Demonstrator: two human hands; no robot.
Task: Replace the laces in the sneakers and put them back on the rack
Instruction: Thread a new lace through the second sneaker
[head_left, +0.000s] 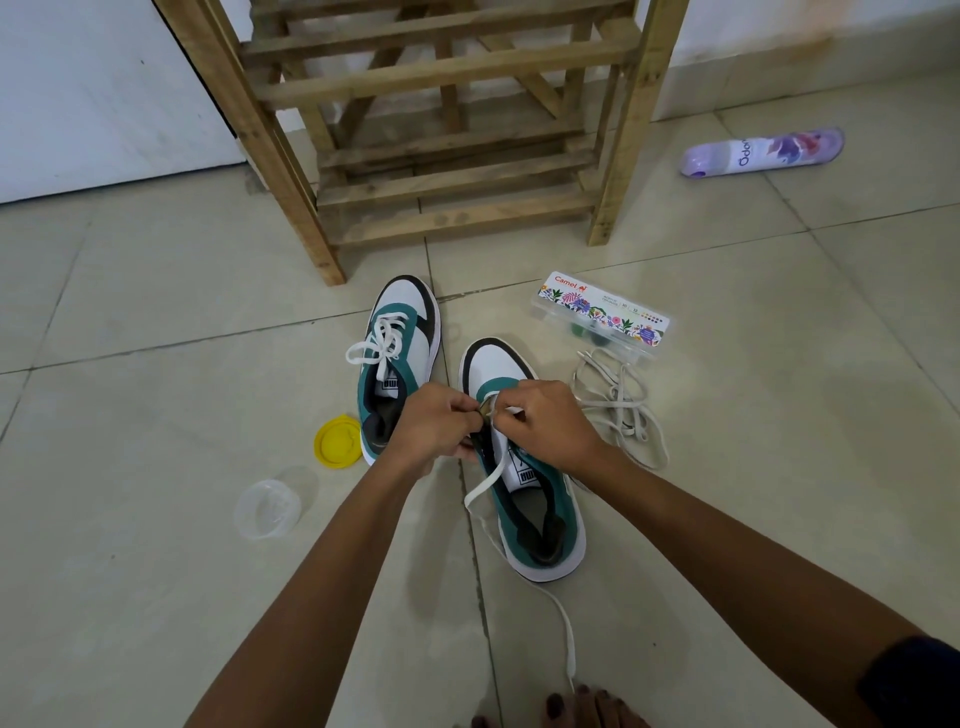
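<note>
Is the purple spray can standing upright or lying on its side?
Lying on its side: the purple spray can rests lengthwise on the floor tiles.

We see a floor of large pale greenish-grey tiles with thin dark grout lines, dull and slightly smudged in soft, even light. A white wall runs along the back on the right, stained faintly orange in places, with a pale skirting strip where it meets the tiles. On the left we find a flat white panel, its dark edge slanting down to the floor. No window shows. Faint shadows lie on the tiles near the lower middle of our view.
</note>
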